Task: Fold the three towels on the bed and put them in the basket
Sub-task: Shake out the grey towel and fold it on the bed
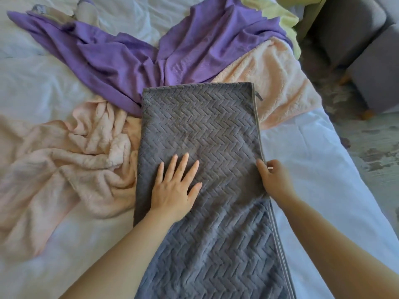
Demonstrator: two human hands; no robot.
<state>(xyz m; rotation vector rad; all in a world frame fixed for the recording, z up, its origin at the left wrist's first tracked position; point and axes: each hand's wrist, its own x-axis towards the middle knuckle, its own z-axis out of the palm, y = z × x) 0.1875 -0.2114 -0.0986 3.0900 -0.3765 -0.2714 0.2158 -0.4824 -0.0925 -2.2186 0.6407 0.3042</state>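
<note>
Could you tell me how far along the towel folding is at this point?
Done: the grey towel looks folded lengthwise once. In hand: the left hand presses it flat, and the right hand pinches its edge. Remaining: the purple towel and peach towel lie unfolded; no basket in view.

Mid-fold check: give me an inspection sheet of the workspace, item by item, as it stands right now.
Surface: bed with a rumpled white sheet.
Job's things: grey towel laid flat lengthwise, running out of frame toward the person; purple towel and peach towel crumpled, unfolded, partly under its far end; basket not in view.
Clutter: yellow cloth at the far edge.
Hands: left hand flat on the grey towel; right hand pinches its right hem.
Cables: nothing seen.
Surroundings: grey upholstered stools on a patterned floor, right of the bed.
</note>
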